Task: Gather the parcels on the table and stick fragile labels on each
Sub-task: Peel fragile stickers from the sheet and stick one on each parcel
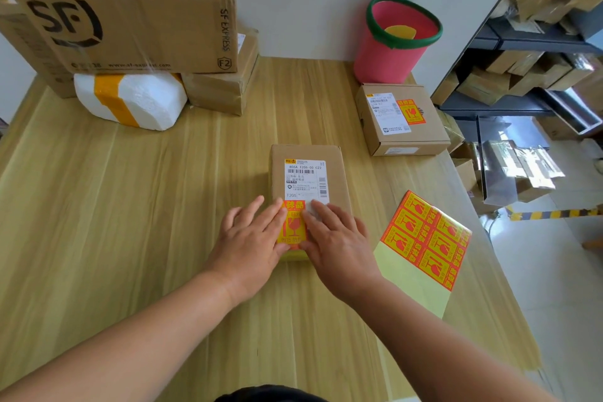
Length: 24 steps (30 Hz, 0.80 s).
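A small brown parcel (308, 157) with a white shipping label lies in the middle of the wooden table (130, 222). An orange and yellow fragile label (293, 222) sits on its near end. My left hand (249, 238) and my right hand (336, 235) lie flat on either side of that label, fingers spread and pressing on the parcel. A sheet of fragile labels (424, 238) lies to the right of my right hand. A second brown parcel (401, 117) at the right edge carries a fragile label on top.
At the back left a large SF Express carton (124, 10) rests on a white foam box (133, 98) with yellow tape and a smaller brown box (222, 88). A pink bin (394, 42) with a green rim stands at the back right. Shelves with cartons (538, 52) stand beyond the table's right edge.
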Available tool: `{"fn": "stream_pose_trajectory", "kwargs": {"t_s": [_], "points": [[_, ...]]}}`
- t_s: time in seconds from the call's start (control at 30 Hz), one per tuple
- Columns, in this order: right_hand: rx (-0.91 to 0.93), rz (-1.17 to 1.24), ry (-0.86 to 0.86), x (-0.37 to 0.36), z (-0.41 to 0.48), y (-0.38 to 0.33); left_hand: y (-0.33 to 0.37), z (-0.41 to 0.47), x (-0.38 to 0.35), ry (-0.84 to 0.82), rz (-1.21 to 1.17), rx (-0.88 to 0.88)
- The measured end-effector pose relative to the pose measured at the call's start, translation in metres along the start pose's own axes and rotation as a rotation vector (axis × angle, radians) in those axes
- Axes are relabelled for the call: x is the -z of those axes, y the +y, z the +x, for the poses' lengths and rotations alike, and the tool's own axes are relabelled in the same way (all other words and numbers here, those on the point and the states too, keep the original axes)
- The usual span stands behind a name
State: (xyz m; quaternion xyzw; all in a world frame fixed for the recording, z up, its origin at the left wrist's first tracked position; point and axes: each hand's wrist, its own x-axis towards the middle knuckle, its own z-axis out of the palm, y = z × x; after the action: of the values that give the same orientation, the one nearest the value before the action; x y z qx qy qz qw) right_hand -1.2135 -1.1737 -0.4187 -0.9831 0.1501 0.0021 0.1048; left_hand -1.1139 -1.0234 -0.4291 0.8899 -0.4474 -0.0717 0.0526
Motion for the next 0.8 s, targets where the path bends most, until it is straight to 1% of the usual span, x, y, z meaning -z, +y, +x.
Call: {"fn": "stream_pose_trajectory", "kwargs": {"t_s": [0.13, 0.27, 0.33, 0.4, 0.47, 0.53, 0.63, 0.7, 0.8], "points": [[-0.139, 0.061, -0.104, 0.001, -0.006, 0.007, 0.003, -0.003, -0.002, -0.077, -0.124, 0.107], [-0.191, 0.149, -0.142, 0.007, -0.008, 0.011, 0.006, -0.003, -0.001, -0.095, -0.301, 0.141], [-0.3, 0.243, -0.144, 0.012, -0.007, 0.011, 0.005, -0.001, 0.004, -0.173, -0.42, 0.2], [-0.462, 0.403, -0.179, 0.016, -0.006, 0.011, 0.003, 0.0, 0.003, -0.259, -0.513, 0.299], [-0.559, 0.561, -0.203, 0.015, -0.004, 0.011, 0.0, 0.004, -0.002, -0.272, -0.589, 0.323], [-0.566, 0.636, -0.195, 0.017, 0.003, 0.012, -0.003, 0.013, -0.002, -0.23, -0.655, 0.319], [-0.529, 0.705, -0.203, 0.029, 0.028, 0.023, -0.009, 0.04, 0.009, -0.208, -0.682, 0.316], [-0.498, 0.691, -0.217, 0.039, 0.053, 0.035, -0.012, 0.066, 0.022, -0.191, -0.688, 0.321], [-0.446, 0.591, -0.175, 0.051, 0.099, 0.057, -0.015, 0.114, 0.039, -0.148, -0.697, 0.352]]}}
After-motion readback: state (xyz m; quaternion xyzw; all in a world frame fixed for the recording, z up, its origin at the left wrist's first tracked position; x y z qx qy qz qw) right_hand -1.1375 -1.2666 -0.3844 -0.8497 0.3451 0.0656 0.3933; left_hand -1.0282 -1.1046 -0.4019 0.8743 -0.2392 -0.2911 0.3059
